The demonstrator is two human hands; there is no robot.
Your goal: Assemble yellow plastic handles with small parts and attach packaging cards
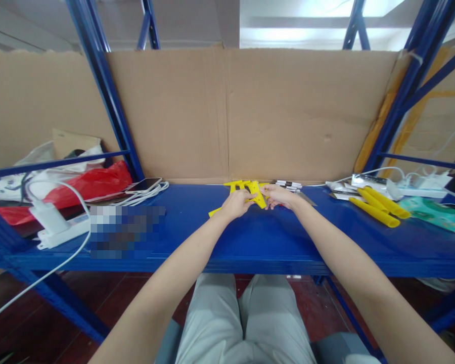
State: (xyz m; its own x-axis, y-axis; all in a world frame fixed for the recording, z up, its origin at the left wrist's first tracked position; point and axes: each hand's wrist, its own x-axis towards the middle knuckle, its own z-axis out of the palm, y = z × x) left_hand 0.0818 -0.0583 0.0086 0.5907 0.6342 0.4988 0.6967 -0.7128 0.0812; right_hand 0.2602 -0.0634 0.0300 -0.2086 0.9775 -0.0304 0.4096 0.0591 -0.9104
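Observation:
Near the back of the blue shelf, my left hand [235, 203] is closed on a yellow plastic piece [261, 201], a flat, angled, bracket-like part tilted between my hands. My right hand [279, 196] pinches at the right edge of the same piece; its fingertips are partly hidden. Just behind my left hand lie more yellow plastic parts [235, 185] with slanted bars. Another yellow end [214, 212] sticks out to the left from under that hand. Several black-and-white sticks [288, 184] lie behind my right hand.
Several yellow tubes [379, 206] lie at the right beside a green packet [436, 212] and white cables. On the left are a white power strip [66, 230], a coiled white cable [151, 191] and a red plastic bag [87, 184]. A cardboard panel [227, 116] closes the back.

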